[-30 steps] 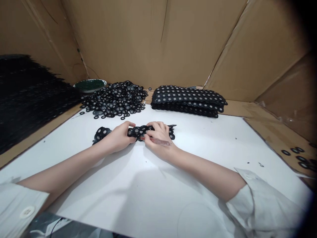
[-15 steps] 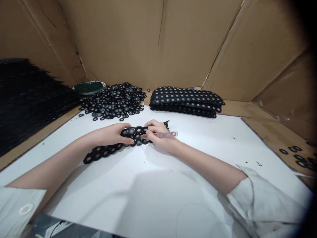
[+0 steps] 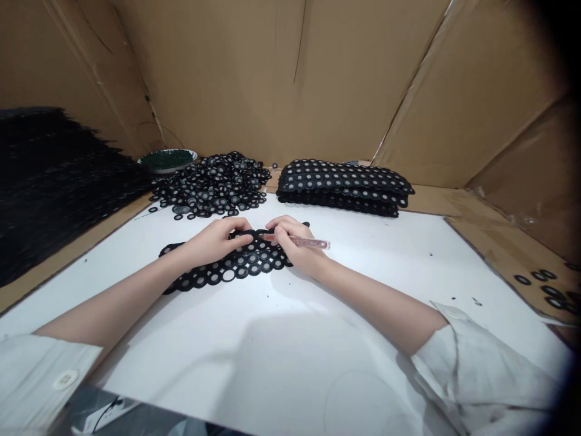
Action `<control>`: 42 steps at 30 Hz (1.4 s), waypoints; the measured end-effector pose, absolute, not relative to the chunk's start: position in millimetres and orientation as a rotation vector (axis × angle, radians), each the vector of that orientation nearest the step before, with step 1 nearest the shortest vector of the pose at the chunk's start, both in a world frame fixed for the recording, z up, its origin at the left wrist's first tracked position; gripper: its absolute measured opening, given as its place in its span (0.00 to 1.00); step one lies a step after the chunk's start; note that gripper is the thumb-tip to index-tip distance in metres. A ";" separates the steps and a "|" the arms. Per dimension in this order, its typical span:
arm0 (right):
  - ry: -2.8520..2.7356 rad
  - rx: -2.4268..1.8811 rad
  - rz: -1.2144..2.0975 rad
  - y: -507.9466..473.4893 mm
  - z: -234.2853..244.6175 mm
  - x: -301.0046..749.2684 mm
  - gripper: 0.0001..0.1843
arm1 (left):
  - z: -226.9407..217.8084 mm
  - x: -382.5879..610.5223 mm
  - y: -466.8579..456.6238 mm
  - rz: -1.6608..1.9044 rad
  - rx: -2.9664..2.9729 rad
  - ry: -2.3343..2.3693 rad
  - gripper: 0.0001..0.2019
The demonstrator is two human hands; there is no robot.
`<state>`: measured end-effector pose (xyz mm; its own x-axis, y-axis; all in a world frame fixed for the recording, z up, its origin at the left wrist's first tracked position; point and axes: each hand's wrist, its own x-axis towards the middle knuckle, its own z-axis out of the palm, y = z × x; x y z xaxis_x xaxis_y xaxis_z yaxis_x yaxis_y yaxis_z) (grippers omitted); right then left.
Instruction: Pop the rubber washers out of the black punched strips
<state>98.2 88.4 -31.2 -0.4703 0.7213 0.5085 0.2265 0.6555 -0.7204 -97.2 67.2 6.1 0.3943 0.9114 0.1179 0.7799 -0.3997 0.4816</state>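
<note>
A black sheet of joined rings (image 3: 236, 266) lies flat on the white board (image 3: 290, 339) in front of me. My left hand (image 3: 213, 241) rests on the sheet's upper left part, fingers curled and pinching its edge. My right hand (image 3: 295, 242) presses on the sheet's right end and grips a thin clear pen-like tool (image 3: 313, 243) whose tip points at the rings. Both forearms stretch out from white sleeves.
A heap of loose black rings (image 3: 211, 184) lies behind the hands, beside a green-filled dish (image 3: 167, 159). A stack of ring sheets (image 3: 345, 184) sits at the back right. A dark pile (image 3: 49, 181) fills the left. A few loose rings (image 3: 544, 284) lie on cardboard at right.
The ring sheet, bunched up between both hands a second ago, has been unfolded and now lies spread flat on the board. The hands stay at its upper edge.
</note>
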 end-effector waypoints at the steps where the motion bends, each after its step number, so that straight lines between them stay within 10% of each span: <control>1: -2.023 -0.730 0.710 87.6 -31.2 97.2 0.16 | 4.4 -95.8 67.7 0.555 2.294 1.484 0.12; 19: -2.248 -0.871 0.218 79.7 -35.4 85.9 0.10 | 2.4 -69.8 47.9 0.541 1.994 1.856 0.12; 29: -2.123 -0.987 0.929 95.8 -32.3 103.4 0.20 | -6.7 -85.4 65.1 0.672 1.995 1.663 0.12; 42: -2.388 -0.804 0.495 85.7 -30.7 99.3 0.16 | -2.4 -84.4 62.3 0.435 1.835 1.664 0.11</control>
